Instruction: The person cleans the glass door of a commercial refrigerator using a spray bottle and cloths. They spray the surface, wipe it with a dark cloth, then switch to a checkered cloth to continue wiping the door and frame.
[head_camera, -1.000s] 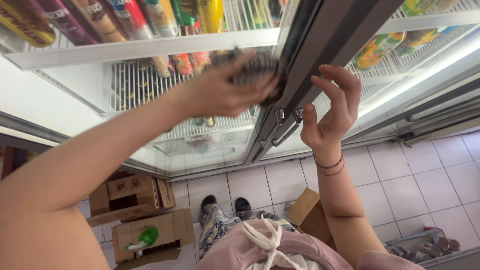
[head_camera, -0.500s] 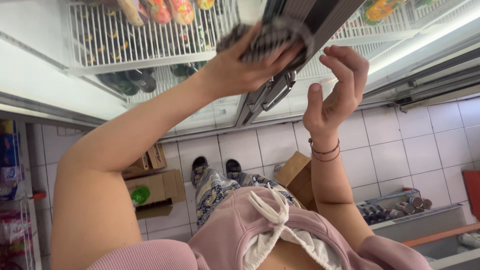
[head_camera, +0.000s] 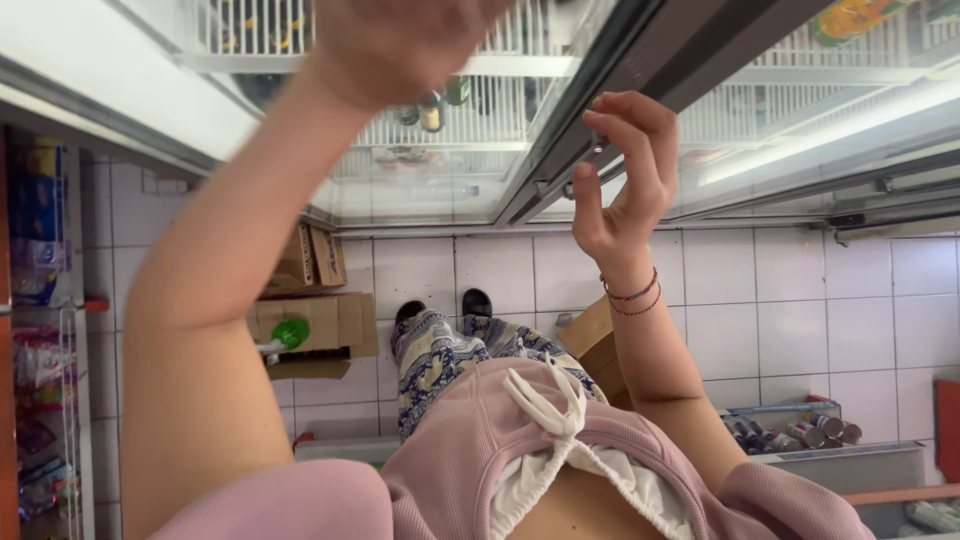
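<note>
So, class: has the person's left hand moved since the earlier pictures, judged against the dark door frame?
Yes. The left hand has drifted left, away from the dark door frame, which it overlapped before.

Your right hand (head_camera: 625, 175) rested open-fingered against the fridge door frame (head_camera: 600, 110), while your left hand (head_camera: 400, 40) reached up blurred toward the wire shelves (head_camera: 440, 125); cardboard boxes (head_camera: 310, 320) sat on the tiled floor (head_camera: 800, 310).

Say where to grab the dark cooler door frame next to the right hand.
Probably the long dark door frame at its bare edge, about where the right hand hovers. It is a narrow straight bar between glass panes, so curl the fingers around the edge from that side, thumb opposite.
</note>
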